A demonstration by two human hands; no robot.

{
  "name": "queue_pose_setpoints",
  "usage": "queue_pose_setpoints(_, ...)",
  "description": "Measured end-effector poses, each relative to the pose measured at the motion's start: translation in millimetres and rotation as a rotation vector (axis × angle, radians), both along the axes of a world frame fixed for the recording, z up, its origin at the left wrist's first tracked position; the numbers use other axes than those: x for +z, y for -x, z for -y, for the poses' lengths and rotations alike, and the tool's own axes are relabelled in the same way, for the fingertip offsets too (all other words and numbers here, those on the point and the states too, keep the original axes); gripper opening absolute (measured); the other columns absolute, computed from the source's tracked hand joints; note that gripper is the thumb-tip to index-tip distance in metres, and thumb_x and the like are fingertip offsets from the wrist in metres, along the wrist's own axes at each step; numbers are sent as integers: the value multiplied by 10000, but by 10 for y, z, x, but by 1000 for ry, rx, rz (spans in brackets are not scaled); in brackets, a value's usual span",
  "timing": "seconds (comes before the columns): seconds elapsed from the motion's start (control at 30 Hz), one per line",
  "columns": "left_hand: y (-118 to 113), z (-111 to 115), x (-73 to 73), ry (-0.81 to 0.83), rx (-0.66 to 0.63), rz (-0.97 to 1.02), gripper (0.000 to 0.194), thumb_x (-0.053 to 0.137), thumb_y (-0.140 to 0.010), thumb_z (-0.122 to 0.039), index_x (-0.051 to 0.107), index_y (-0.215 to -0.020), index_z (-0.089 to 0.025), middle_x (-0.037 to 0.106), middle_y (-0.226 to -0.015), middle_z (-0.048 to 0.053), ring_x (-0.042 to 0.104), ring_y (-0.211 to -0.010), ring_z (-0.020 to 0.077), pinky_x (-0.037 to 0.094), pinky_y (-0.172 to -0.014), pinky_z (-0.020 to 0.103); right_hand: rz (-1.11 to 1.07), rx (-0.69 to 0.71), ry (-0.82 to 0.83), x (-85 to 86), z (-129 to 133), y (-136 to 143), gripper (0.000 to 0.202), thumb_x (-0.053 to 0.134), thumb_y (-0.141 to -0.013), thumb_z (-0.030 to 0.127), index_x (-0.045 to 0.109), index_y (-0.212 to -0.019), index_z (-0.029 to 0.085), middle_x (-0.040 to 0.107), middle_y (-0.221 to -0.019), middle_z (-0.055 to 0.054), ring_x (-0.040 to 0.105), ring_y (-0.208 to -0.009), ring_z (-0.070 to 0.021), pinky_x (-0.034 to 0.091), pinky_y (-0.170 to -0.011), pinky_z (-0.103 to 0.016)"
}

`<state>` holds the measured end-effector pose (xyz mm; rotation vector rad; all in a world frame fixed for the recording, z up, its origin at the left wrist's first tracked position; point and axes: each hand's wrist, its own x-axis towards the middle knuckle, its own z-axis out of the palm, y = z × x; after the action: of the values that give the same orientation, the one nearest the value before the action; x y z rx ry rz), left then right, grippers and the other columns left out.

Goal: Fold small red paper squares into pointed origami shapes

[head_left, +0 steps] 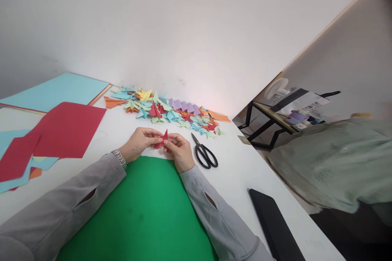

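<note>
A small folded red paper piece (164,136) with a pointed tip standing up is pinched between both hands. My left hand (141,142) holds its left side between thumb and fingers. On its right side, the thumb and fingers of my right hand (180,151) close on it. Just beyond the hands lies a pile of small folded paper shapes (157,108) in blue, green, orange, red and yellow, with a row of purple ones (186,107) behind. Black-handled scissors (204,151) rest on the white table to the right of my right hand.
Red sheets (72,128) lie over blue and orange paper at the left, with large blue sheets (58,89) behind. A green surface (143,212) is below my forearms. A black flat object (275,224) lies at the right edge; beyond are a shelf (269,114) and a grey-green cloth (333,159).
</note>
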<state>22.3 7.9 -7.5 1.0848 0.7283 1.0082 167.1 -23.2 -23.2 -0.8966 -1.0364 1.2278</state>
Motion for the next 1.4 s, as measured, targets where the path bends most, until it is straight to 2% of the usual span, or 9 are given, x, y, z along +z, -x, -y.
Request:
queue_pose_setpoints(0.57, 0, 5, 30, -3, -5, 41, 192, 818, -484, -199, 708, -613, -110, 644, -536, 39, 551, -512, 106, 412, -531, 250, -36, -38, 18, 23, 23, 11, 188, 773, -579, 224, 666, -729, 187, 636, -494, 44, 540, -403, -86, 432, -430, -202)
queue_pose_setpoints(0.83, -17, 20, 38, -31, 25, -9, 252, 846, -466, -210, 706, -651, -111, 649, -536, 22, 556, -498, 97, 445, -536, 243, -34, -20, 44, 6, 8, 15, 165, 769, -600, 245, 660, -702, 174, 644, -495, 29, 547, -415, -86, 435, -442, -200)
queue_pose_setpoints(1.1, -7, 21, 26, -17, 20, -4, 273, 842, -476, -210, 699, -689, -118, 660, -551, 25, 573, -512, 111, 454, -532, 245, -60, -32, 59, 20, 15, 16, 209, 781, -562, 215, 659, -729, 186, 660, -528, 34, 559, -445, -98, 454, -474, -223)
queue_pose_setpoints(1.27, -7, 32, 47, -32, 18, -7, 223, 826, -487, -203, 708, -655, -115, 658, -544, 35, 564, -502, 113, 451, -529, 255, -52, -37, 62, 47, 23, 27, 164, 759, -545, 184, 654, -672, 187, 656, -525, 35, 548, -441, -95, 444, -472, -228)
queue_pose_setpoints(1.4, -6, 31, 78, 19, -13, 25, 168, 802, -479, -167, 685, -583, -109, 644, -516, 45, 567, -484, 123, 436, -515, 260, -108, -45, 79, 74, 41, 68, 150, 736, -528, 154, 651, -646, 189, 626, -486, 46, 519, -414, -91, 422, -448, -225)
